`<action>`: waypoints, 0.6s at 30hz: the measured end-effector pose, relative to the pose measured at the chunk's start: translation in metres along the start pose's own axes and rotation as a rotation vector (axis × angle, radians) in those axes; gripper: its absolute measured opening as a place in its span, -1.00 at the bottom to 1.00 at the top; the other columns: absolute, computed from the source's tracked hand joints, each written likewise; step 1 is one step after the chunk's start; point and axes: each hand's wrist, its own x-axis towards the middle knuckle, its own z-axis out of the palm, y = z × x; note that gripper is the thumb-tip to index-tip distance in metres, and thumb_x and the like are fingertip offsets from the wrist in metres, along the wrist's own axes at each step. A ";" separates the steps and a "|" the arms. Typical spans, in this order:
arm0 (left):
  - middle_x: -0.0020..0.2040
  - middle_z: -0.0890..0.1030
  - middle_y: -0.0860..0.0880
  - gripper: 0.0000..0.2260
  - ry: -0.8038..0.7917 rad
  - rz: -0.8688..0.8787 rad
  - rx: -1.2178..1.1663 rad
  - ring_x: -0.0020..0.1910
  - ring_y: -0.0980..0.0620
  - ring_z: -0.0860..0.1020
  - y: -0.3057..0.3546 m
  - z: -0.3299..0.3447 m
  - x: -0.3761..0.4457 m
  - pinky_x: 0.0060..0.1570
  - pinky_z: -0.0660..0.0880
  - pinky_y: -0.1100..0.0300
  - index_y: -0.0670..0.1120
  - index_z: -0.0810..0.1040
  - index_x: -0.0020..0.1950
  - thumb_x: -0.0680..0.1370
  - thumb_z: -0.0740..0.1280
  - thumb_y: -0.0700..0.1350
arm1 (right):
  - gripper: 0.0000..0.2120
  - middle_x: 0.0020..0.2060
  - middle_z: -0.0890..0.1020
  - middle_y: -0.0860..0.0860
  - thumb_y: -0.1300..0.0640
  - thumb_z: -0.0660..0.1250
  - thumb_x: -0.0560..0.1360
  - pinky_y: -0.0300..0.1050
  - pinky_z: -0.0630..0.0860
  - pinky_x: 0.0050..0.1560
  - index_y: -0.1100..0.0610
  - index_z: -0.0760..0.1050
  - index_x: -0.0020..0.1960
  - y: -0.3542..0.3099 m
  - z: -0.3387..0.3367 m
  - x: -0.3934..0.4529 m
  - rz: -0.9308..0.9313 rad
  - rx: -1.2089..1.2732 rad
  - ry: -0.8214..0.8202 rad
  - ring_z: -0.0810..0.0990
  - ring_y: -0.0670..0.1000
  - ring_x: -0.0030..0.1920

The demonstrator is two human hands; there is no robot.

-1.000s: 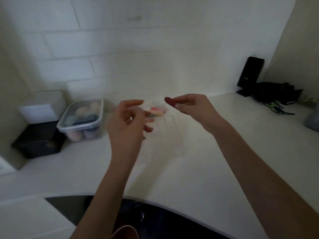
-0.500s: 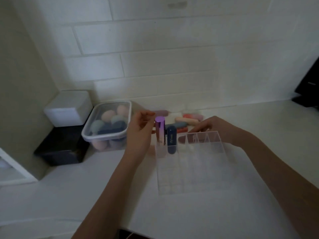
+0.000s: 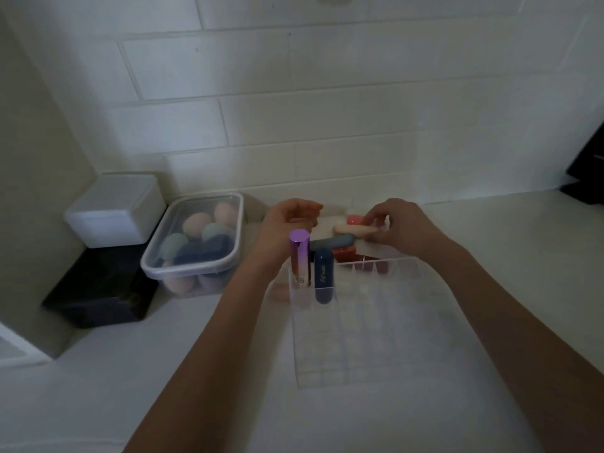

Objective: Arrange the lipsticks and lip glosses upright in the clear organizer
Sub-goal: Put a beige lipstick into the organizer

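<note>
A clear organizer (image 3: 359,322) with a grid of compartments sits on the white counter. A purple lipstick (image 3: 299,256) and a dark blue lipstick (image 3: 323,276) stand upright in its back left compartments. Behind it lies a pile of loose tubes: a grey-blue one (image 3: 333,241), a red one (image 3: 343,255) and a coral one (image 3: 354,220). My right hand (image 3: 402,228) pinches a cream-pink tube (image 3: 351,229) lying across the pile. My left hand (image 3: 287,223) hovers curled just behind the purple lipstick; I see nothing in it.
A lidded clear tub (image 3: 196,246) of coloured makeup sponges stands left of the organizer. Further left a white box (image 3: 114,210) rests on a black box (image 3: 98,289) in the corner. A black object (image 3: 588,171) sits at the right edge. A tiled wall runs behind.
The view has closed in on the organizer. My right hand moved from the organizer's back edge up to the pile and took hold of the cream-pink tube. My left hand lifted off the purple lipstick.
</note>
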 end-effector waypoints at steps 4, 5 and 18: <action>0.08 0.60 0.01 -0.70 -0.099 0.101 0.109 0.02 0.13 0.59 0.009 0.000 0.001 0.14 0.54 0.24 -0.14 0.54 0.24 0.53 0.30 -0.32 | -0.83 -0.20 0.65 -0.07 0.12 0.47 0.36 -0.56 0.36 -0.29 0.03 0.65 -0.04 -0.013 -0.024 -0.006 -0.005 0.254 0.090 0.55 -0.20 -0.26; 0.08 0.59 0.06 -0.68 -0.141 0.135 0.113 0.00 0.18 0.60 0.014 0.000 0.000 0.10 0.55 0.30 -0.13 0.51 0.29 0.54 0.31 -0.29 | -0.82 -0.21 0.66 -0.09 0.13 0.47 0.37 -0.57 0.37 -0.28 0.02 0.65 -0.02 -0.019 -0.032 -0.009 -0.015 0.293 0.091 0.56 -0.21 -0.26; 0.06 0.68 -0.13 -0.88 -0.139 0.197 -0.157 0.05 -0.01 0.66 0.065 -0.019 -0.046 0.04 0.62 0.14 -0.12 0.58 0.03 0.57 0.27 -0.22 | -0.63 -0.06 0.68 0.09 0.25 0.43 0.40 -0.18 0.63 -0.09 0.01 0.56 0.18 -0.082 -0.052 -0.065 -0.076 0.719 -0.032 0.69 0.10 -0.11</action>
